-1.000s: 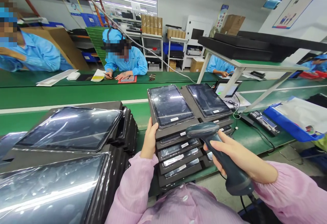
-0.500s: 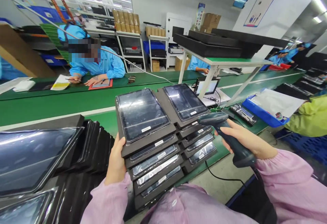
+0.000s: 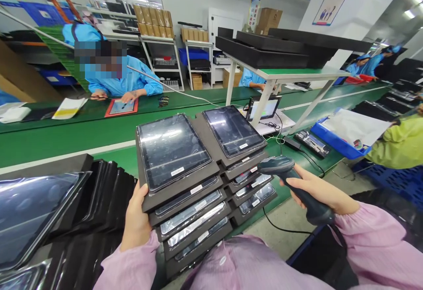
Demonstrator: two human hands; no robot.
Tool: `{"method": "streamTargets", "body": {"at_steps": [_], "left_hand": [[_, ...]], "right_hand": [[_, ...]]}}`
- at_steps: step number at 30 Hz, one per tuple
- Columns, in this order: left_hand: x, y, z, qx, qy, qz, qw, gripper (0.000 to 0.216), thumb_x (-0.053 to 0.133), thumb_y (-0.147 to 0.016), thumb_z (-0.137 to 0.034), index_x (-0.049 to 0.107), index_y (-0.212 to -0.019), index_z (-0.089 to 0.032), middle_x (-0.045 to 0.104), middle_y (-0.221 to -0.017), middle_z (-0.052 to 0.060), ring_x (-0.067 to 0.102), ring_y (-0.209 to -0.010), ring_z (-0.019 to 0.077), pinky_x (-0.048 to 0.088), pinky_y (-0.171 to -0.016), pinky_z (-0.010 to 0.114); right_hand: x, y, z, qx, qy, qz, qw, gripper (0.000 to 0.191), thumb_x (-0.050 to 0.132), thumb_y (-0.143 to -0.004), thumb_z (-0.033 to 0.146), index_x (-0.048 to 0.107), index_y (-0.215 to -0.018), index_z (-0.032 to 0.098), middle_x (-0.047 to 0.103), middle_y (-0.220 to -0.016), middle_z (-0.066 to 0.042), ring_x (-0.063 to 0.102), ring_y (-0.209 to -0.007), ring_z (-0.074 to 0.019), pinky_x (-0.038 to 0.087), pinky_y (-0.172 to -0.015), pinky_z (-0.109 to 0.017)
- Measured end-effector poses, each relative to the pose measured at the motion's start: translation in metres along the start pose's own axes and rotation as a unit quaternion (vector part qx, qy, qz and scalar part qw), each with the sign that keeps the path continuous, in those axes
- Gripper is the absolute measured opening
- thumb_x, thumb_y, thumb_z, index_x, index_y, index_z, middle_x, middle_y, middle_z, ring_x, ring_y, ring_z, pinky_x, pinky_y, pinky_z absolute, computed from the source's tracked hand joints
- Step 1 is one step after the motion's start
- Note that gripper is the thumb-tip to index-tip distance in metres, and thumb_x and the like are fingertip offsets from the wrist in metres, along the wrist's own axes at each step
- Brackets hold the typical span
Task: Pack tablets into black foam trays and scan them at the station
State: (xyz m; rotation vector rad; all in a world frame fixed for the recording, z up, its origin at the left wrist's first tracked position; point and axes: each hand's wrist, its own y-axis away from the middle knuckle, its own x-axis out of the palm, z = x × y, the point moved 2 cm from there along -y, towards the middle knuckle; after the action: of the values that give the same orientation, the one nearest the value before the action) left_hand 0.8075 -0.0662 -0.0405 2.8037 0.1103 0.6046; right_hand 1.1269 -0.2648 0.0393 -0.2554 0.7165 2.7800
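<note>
1. far left, a leaning pile of black foam trays (image 3: 99,202) rests on the green surface (image 3: 66,135), with film-wrapped tablets glinting on top.
2. across the surface, a co-worker in blue (image 3: 132,83) bends over a red-framed tablet (image 3: 121,106).
3. here's the left hand (image 3: 137,219) at the near left corner of the top tray (image 3: 178,188). the thumb is pressed to its edge and the other fingers are tucked underneath, out of sight.
4. that top tray carries a dark tablet (image 3: 172,151) with a small white label. it caps a stepped stack (image 3: 194,219) at the surface's near edge, right in front of the person.
5. just beside it stands a second stack (image 3: 233,131), touching, with its own tablet on top.
6. the barcode scanner (image 3: 276,166) hangs near that second stack's near right corner, its head turned toward the labelled tray edges. the right hand (image 3: 319,191) has its fingers wrapped tight round the handle, and a black cable drops away below.
7. behind them a small monitor (image 3: 264,109) glows, and farther right sits a blue tray (image 3: 333,145).
</note>
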Motion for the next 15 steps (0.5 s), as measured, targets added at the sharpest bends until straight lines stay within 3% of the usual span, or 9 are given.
{"method": "streamTargets", "body": {"at_steps": [4, 7, 10, 13, 15], "left_hand": [[0.0, 0.0, 0.001, 0.003, -0.001, 0.007, 1.0, 0.028, 0.069, -0.061, -0.039, 0.068, -0.088, -0.03, 0.073, -0.089, -0.009, 0.061, -0.106, 0.0259, 0.052, -0.09, 0.035], [0.0, -0.001, 0.001, 0.013, -0.011, 0.022, 1.0, 0.039, 0.068, -0.062, -0.04, 0.068, -0.098, -0.027, 0.073, -0.094, -0.006, 0.06, -0.108, 0.027, 0.05, -0.093, 0.036], [-0.002, -0.003, 0.002, 0.038, -0.017, 0.044, 0.998, 0.043, 0.066, -0.065, -0.041, 0.066, -0.105, -0.025, 0.071, -0.103, -0.003, 0.058, -0.112, 0.0268, 0.047, -0.097, 0.036], [-0.004, -0.008, 0.006, 0.063, -0.016, 0.06, 0.996, 0.043, 0.064, -0.068, -0.04, 0.065, -0.109, -0.025, 0.069, -0.111, -0.002, 0.055, -0.117, 0.0258, 0.044, -0.1, 0.035], [-0.005, -0.01, 0.008, 0.074, -0.018, 0.069, 0.995, 0.043, 0.062, -0.07, -0.039, 0.064, -0.11, -0.024, 0.068, -0.114, -0.001, 0.052, -0.121, 0.0255, 0.041, -0.103, 0.035]], "right_hand": [[0.001, 0.002, -0.003, -0.006, -0.014, -0.005, 1.0, 0.065, 0.065, -0.069, 0.055, 0.033, -0.116, 0.024, 0.054, -0.075, 0.004, 0.048, -0.042, -0.0073, 0.04, -0.037, -0.021], [0.003, 0.008, -0.002, -0.004, -0.018, -0.012, 1.0, 0.069, 0.066, -0.067, 0.056, 0.032, -0.118, 0.023, 0.053, -0.069, 0.005, 0.048, -0.042, -0.0083, 0.039, -0.038, -0.022], [0.008, 0.019, 0.002, 0.006, -0.013, -0.033, 0.999, 0.061, 0.064, -0.072, 0.056, 0.036, -0.114, 0.022, 0.05, -0.063, 0.007, 0.047, -0.044, -0.0081, 0.039, -0.042, -0.021], [0.02, 0.028, 0.003, 0.011, -0.009, -0.04, 0.999, 0.055, 0.061, -0.076, 0.056, 0.039, -0.113, 0.023, 0.046, -0.057, 0.007, 0.045, -0.044, -0.0091, 0.038, -0.044, -0.022], [0.037, 0.031, 0.001, 0.017, -0.015, -0.001, 1.0, 0.057, 0.06, -0.076, 0.058, 0.038, -0.115, 0.022, 0.047, -0.054, 0.007, 0.046, -0.044, -0.0104, 0.037, -0.043, -0.022]]}}
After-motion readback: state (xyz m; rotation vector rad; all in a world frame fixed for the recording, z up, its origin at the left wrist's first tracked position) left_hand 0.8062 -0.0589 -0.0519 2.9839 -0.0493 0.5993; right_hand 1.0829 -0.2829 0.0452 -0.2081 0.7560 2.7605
